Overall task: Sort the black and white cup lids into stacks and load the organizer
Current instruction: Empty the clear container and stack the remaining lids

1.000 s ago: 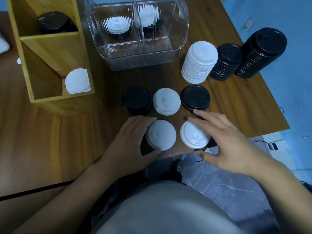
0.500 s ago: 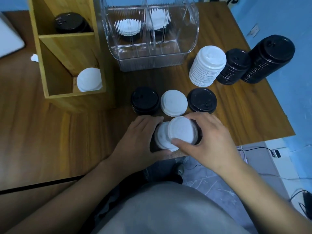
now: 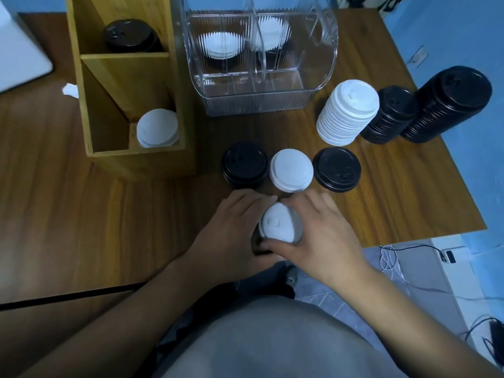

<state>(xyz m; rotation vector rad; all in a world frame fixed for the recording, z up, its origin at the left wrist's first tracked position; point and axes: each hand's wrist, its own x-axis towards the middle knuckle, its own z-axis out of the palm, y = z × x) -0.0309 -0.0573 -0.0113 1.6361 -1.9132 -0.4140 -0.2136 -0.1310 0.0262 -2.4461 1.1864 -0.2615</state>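
Seen from the head camera, both hands meet at the near edge of the worktop (image 3: 81,214), a little right of its middle. The left hand (image 3: 231,230) and the right hand (image 3: 324,236) close in from either side on a short stack of white lids (image 3: 279,225). Each grip is curled round that stack and holding it. The left fingers lie on its left flank, the right fingers over its far side, and the right thumb runs along its near rim. Something dark shows beneath the stack on the left, but I cannot tell what it is.

Just beyond the fingertips three piles stand in a row, side by side: a low black stack (image 3: 244,165), a low white stack (image 3: 291,170) and a flat black lid (image 3: 336,169).

Toward the right edge of the worktop stand three taller columns close together: a tall white stack (image 3: 349,110), a middle black stack (image 3: 391,114) just beside it, and the tallest black stack (image 3: 447,105) right at the edge.

At the far left stands a wooden organizer (image 3: 128,77), with black lids (image 3: 128,35) in its back compartment and white lids (image 3: 157,128) in its front one. Beside it, at the far middle, is a clear organizer (image 3: 321,55) with more white lids (image 3: 222,46) inside.
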